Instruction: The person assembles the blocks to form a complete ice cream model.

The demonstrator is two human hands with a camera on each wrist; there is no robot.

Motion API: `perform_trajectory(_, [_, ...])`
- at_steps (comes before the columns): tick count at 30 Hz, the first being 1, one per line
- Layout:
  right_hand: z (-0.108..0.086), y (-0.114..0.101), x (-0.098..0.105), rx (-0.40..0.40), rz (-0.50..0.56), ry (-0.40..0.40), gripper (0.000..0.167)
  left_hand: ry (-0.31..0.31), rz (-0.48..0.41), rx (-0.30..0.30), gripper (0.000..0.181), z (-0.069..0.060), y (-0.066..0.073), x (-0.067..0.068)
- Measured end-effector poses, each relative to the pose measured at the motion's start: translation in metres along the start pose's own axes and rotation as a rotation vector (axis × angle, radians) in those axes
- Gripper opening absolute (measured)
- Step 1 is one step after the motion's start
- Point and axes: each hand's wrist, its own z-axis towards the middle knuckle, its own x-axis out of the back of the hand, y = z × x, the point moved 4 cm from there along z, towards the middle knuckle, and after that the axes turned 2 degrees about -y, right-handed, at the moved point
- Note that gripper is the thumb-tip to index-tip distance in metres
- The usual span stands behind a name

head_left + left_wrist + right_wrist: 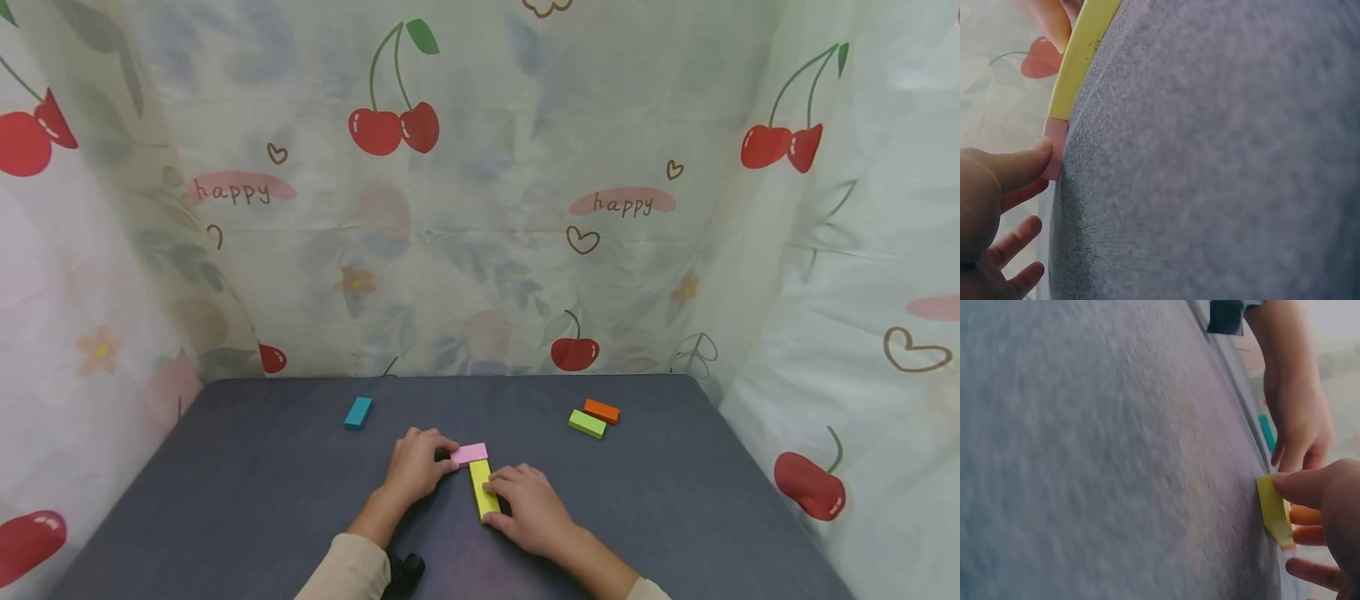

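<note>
A pink block (470, 454) lies flat on the dark grey table, pinched at its left end between the thumb and fingers of my left hand (417, 463). Just in front of it, a longer yellow block (482, 490) lies at roughly a right angle, its far end against the pink one. My right hand (531, 508) grips the yellow block from the right, thumb near its close end. In the left wrist view the pink block (1055, 147) meets the end of the yellow block (1085, 56). The right wrist view has the thumb on the yellow block (1274, 509).
A blue block (358, 413) lies toward the back left of the table (247, 500). At the back right, a light green block (587, 424) lies beside an orange block (602, 411). A cherry-patterned curtain (465, 208) surrounds the back and sides.
</note>
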Motion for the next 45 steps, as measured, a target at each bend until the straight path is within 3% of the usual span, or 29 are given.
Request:
perform_trajectory(7, [0.001, -0.011, -0.003, 0.0, -0.047, 0.062, 0.038, -0.009, 0.012, -0.048, 0.019, 0.001, 0.001, 0.001])
perform_trajectory(12, [0.001, -0.014, -0.005, -0.022, -0.06, 0.054, 0.039, -0.029, 0.003, -0.073, 0.02, 0.002, 0.002, 0.001])
perform_trajectory(18, [0.002, -0.014, -0.007, -0.053, -0.065, 0.022, 0.04, -0.061, -0.006, -0.066, 0.019, 0.003, 0.001, -0.001])
perform_trajectory(31, [0.005, -0.021, -0.005, -0.096, -0.12, 0.055, 0.04, -0.091, -0.019, -0.084, 0.021, 0.008, 0.002, 0.0])
perform_trajectory(45, [0.003, -0.019, -0.004, -0.08, -0.096, 0.068, 0.04, -0.1, -0.022, -0.081, 0.022, 0.009, 0.002, -0.002])
